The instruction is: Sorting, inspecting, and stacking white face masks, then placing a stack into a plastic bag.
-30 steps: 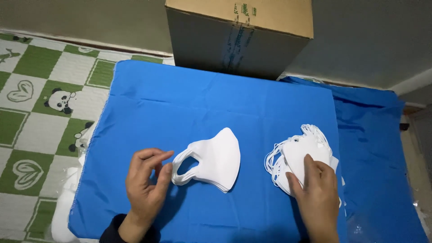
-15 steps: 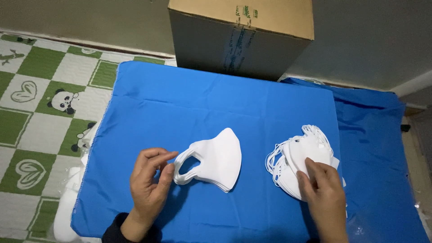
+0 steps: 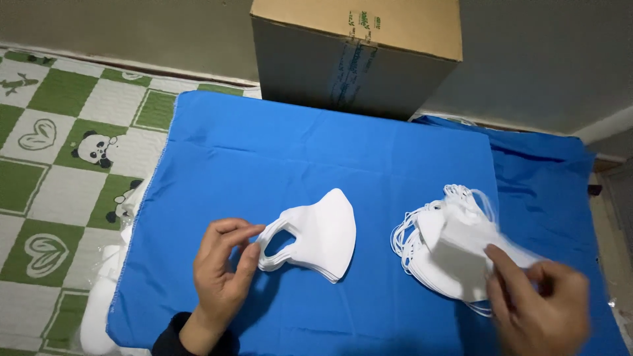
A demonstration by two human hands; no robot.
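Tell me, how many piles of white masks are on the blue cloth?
2: a neat stack at the left hand, and a loose pile under the right hand. Single masks cannot be counted.

Right hand (image 3: pixel 537 310) now off the pile, one mask (image 3: pixel 478 240) lifted in its fingers (image 3: pixel 504 264)

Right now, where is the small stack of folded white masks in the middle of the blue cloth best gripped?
Grip the folded mask stack at its ear-loop end, coming from the left. The loops form an open handle there, facing the left hand, whose fingers already touch them. The right side is a broad, flat curved edge lying on the blue cloth.
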